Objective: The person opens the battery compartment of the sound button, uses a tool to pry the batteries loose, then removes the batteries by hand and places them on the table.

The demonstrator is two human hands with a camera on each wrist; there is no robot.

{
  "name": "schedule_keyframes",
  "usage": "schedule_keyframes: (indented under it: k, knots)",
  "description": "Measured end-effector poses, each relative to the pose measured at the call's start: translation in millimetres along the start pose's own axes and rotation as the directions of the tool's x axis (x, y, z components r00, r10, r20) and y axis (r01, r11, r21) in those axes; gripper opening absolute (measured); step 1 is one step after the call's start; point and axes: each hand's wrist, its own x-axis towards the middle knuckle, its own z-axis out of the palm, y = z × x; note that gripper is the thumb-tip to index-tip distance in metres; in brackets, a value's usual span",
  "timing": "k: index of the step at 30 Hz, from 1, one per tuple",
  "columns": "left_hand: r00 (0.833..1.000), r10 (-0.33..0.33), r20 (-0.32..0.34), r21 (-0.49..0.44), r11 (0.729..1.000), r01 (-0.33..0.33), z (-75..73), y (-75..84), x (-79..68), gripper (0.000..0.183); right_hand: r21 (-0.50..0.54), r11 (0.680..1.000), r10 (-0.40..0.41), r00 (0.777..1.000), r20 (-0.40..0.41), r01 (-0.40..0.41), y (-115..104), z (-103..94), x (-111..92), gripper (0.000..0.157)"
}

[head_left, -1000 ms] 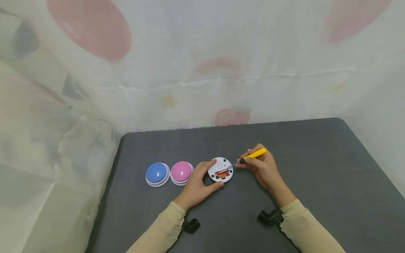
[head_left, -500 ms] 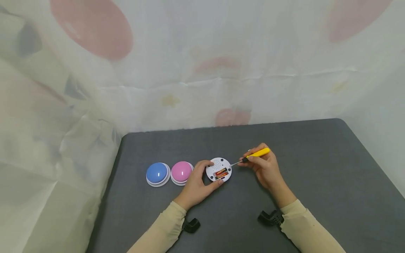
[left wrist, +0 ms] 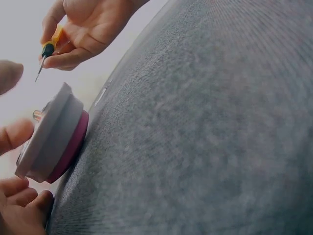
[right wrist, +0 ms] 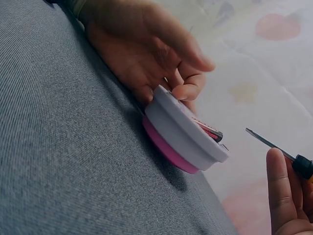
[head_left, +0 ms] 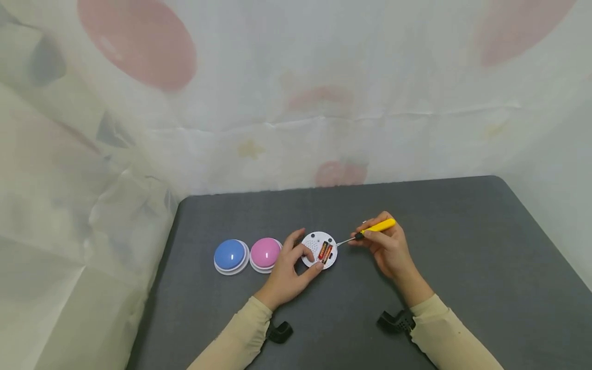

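Note:
An upturned buzzer button [head_left: 329, 245] shows its white back, with speaker holes and two red-and-black batteries in an open slot; its pink dome [right wrist: 166, 149] faces the table. My left hand [head_left: 287, 275] holds it at its left side, index finger [right wrist: 190, 90] bent onto the back and other fingers beside the rim. The left thumb [left wrist: 9, 76] is raised off it. My right hand [head_left: 387, 246] pinches a yellow-handled screwdriver [head_left: 379, 225]. In the right wrist view its tip stands apart from the buzzer, pointing toward it from above the batteries.
A blue-domed buzzer [head_left: 229, 254] and a pink-domed one [head_left: 264, 253] stand upright side by side, left of my left hand. All rest on a dark grey table [head_left: 439, 231]. A pale patterned sheet [head_left: 259, 92] hangs behind and to the left.
My left hand has turned the buzzer counterclockwise, so the batteries stand steeper, and its index finger has bent onto the back. The screwdriver has drawn back a little to the right.

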Motion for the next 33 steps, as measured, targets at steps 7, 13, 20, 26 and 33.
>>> schedule_keyframes:
  k: [7,13,20,26,33]
  knots:
    - [0.998,0.056,0.027,-0.01,0.998,-0.056,-1.8,-0.9,-1.3,0.022,-0.033,0.999,0.02,1.0,-0.019,-0.021,-1.7,2.6,0.1,0.018]
    - [0.999,0.037,0.004,0.026,0.999,-0.037,-2.2,0.0,-2.1,0.044,-0.028,0.999,0.024,0.999,-0.023,-0.024,-1.1,3.9,0.5,0.018]
    - [1.0,-0.005,0.0,0.049,0.999,0.005,-1.9,1.4,-2.5,0.038,-0.101,0.995,0.005,1.0,-0.013,-0.007,1.0,5.6,0.5,0.011]
    - [0.999,0.013,0.03,0.037,0.999,-0.014,-3.6,1.1,-2.8,0.04,-0.225,0.974,-0.001,1.0,0.01,0.003,2.0,10.1,0.0,0.018]
    - [0.995,0.053,0.082,0.029,0.998,-0.055,-3.7,1.6,-3.5,0.04,-0.316,0.948,-0.033,0.999,0.012,0.035,-0.7,18.5,-2.9,0.019]
